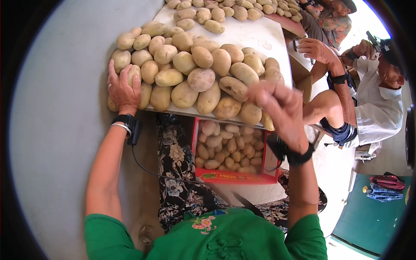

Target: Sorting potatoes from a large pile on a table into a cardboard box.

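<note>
Many potatoes (201, 79) lie piled on a white table (253, 31) in front of me. My left hand (125, 87) rests at the pile's left end, its fingers spread over a potato (134, 74); whether it grips the potato I cannot tell. Blurred, my right hand (278, 107) hovers over the table's right front corner, close to an oblong potato with dark marks (233, 87). Its fingers are curled, and whether they hold anything is unclear. Below the table edge, a red cardboard box (239, 177) holds more potatoes (232, 144).
A grey wall (58, 97) runs along the left. At the right sits a person in a white shirt (378, 110), beside an open cardboard box (300, 73); another person (334, 24) is farther back. More potatoes (240, 13) cover the table's far end. A black cable (156, 175) hangs from my left wrist.
</note>
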The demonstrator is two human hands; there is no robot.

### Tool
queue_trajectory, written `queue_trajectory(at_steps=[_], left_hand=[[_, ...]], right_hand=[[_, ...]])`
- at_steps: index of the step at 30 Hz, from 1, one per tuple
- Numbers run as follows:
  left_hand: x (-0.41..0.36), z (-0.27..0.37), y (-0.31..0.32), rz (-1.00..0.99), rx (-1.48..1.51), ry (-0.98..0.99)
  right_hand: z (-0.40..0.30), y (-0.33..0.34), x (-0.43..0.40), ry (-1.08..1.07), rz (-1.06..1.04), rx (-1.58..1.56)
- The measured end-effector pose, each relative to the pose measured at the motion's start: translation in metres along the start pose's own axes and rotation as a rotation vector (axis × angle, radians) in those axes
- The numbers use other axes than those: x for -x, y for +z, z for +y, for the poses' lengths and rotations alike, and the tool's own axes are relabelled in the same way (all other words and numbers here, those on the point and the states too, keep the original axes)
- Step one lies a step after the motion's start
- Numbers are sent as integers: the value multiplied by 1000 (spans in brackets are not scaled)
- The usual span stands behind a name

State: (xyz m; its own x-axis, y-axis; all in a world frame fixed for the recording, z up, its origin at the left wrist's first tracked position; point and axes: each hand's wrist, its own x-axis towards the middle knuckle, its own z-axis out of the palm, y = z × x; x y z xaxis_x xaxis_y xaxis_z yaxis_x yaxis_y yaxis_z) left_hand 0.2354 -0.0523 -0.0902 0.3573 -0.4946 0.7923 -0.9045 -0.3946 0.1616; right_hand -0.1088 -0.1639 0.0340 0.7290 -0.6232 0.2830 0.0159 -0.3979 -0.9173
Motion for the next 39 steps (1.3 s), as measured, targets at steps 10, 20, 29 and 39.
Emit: queue_trajectory(at_steps=[10,20,29,39], left_hand=[[1,1,-1,-34,26,-42],[-4,7,-6,-54,10,-43],[-5,4,-2,-51,59,-59],[-1,-7,5,-42,79,-10]], right_hand=[[151,37,95,346,-434,142],[267,128,127,313,-597,824],[269,139,111,522,-753,1089],[295,126,163,689,-807,723]])
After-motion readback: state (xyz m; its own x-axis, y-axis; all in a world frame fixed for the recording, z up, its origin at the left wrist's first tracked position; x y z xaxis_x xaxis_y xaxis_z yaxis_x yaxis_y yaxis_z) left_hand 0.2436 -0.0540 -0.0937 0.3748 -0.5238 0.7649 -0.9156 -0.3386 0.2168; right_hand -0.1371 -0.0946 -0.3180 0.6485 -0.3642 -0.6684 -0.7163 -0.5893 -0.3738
